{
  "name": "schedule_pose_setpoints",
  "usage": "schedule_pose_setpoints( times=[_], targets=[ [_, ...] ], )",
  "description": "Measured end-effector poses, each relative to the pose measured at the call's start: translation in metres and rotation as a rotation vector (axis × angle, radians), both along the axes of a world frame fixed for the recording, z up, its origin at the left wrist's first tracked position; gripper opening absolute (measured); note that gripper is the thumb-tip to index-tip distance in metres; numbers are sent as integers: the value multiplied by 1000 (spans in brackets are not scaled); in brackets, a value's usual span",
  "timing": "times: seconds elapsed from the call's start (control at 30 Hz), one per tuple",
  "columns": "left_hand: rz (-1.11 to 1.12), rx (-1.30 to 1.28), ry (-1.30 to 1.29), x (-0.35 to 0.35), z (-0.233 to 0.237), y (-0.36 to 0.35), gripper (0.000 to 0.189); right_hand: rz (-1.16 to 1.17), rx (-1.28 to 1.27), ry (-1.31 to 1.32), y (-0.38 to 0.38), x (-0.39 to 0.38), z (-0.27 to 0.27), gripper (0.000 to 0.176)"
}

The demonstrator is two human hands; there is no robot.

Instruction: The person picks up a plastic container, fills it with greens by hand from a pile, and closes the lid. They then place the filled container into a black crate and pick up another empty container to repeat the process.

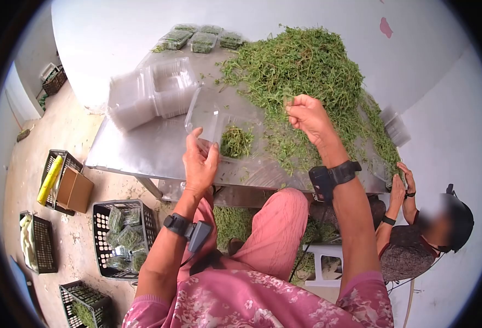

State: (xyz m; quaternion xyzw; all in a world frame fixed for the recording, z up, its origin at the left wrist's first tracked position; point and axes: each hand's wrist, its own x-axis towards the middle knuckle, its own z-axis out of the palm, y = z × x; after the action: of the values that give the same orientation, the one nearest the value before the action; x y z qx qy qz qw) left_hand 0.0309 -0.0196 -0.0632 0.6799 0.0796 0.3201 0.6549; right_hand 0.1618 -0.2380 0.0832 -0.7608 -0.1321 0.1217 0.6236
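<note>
A clear hinged plastic container (231, 156) lies open on the metal table, a small heap of leafy greens (236, 141) in its tray and its lid (202, 112) folded out to the left. My left hand (200, 161) is at the container's near left edge, thumb and index finger apart and seeming to touch the plastic. Over the front of a large pile of leafy greens (312, 65), my right hand (310, 117) is raised, with thumb and fingertips pinched on a small green sprig (288, 98).
Stacked clear containers (129, 101) stand left on the metal table (118, 156); several filled boxes (202, 42) sit behind. A black crate (100, 240) of filled boxes is on the floor. A co-worker (416, 240) sits at the right, hands by the table edge.
</note>
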Motion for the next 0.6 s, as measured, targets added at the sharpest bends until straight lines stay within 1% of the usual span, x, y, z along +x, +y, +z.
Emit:
schedule_pose_setpoints(
  times=[0.03,0.13,0.23,0.33,0.43,0.5,0.53,0.57,0.6],
  targets=[
    [-8,-13,6,-1,2,0,46,18,33,22,11,-8,-3,8],
    [-22,-19,5,-4,7,0,47,98,-26,115,34,-24,-23,16],
    [-15,21,-24,-1,-2,3,47,169,-415,14,44,-39,-29,22],
    [-19,20,-22,-1,-2,3,47,124,-615,-379,46,-37,-35,22],
    [-30,-12,4,-2,4,1,47,159,-681,-481,51,-37,-33,17],
    [-36,-51,32,-7,13,-1,47,243,-613,-496,58,-39,-40,19],
    [-15,-20,9,-5,9,-1,47,284,-578,-504,62,-39,-47,20],
    [4,11,-15,-2,1,0,47,345,-566,-713,66,-36,-60,19],
    [20,43,-41,0,-2,1,47,379,-614,-735,69,-36,-67,18]
  ],
)
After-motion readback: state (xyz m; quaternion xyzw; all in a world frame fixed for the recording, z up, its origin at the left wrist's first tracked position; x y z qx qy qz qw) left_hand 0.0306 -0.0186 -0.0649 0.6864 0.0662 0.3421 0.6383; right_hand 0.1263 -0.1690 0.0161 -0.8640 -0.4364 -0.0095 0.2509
